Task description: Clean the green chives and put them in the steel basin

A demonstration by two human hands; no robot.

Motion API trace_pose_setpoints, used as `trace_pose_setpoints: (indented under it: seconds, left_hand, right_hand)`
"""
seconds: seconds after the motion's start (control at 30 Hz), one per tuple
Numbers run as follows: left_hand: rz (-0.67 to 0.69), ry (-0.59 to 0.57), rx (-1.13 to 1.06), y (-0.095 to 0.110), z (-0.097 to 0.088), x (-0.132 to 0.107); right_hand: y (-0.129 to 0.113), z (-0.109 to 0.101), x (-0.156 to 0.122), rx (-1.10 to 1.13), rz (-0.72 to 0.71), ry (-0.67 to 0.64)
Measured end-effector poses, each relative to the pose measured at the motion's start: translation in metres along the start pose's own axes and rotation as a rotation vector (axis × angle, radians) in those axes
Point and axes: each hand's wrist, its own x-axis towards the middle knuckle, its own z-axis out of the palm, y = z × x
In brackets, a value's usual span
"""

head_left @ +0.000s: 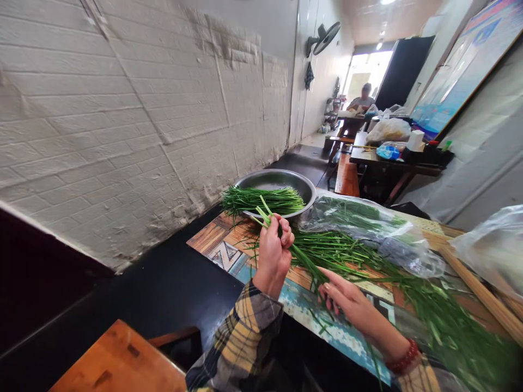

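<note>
My left hand (pixel 274 250) is closed round a small bunch of green chive stalks (pixel 304 260), cut ends pointing up toward a steel basin (pixel 303 184). The basin's near rim carries a trimmed bunch of chives (pixel 261 200). My right hand (pixel 349 300) lies low on the table, fingers stretched along the stalks that trail from my left hand, touching them. A loose heap of chives (pixel 433 310) spreads across the patterned table (pixel 223 247) to the right. A clear plastic bag with more chives (pixel 368 223) lies behind the heap.
A white brick-pattern wall (pixel 122 120) runs along the left. A wooden stool (pixel 118 359) stands at bottom left. Another plastic bag (pixel 494 247) sits at far right. Farther back stand a bench (pixel 347 177), a cluttered dark table (pixel 392 158) and a seated person (pixel 362 100).
</note>
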Motion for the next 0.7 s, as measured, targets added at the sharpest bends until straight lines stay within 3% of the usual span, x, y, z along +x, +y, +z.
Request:
trace_pose_setpoints:
  seconds: [0.23,0.53,0.7]
  left_hand:
    - [-0.003,-0.010,0.014,-0.002,0.004,-0.002]
    - [0.022,-0.011,0.030,-0.003,0.000,-0.003]
    - [0.011,0.003,0.057,-0.006,0.001,-0.006]
  right_hand:
    - [-0.020,0.005,-0.004,0.325,0.061,0.127]
    - [-0.028,0.013,0.003,0.400,0.086,0.192]
    - [-0.022,0.016,0.012,0.280,0.060,0.255]
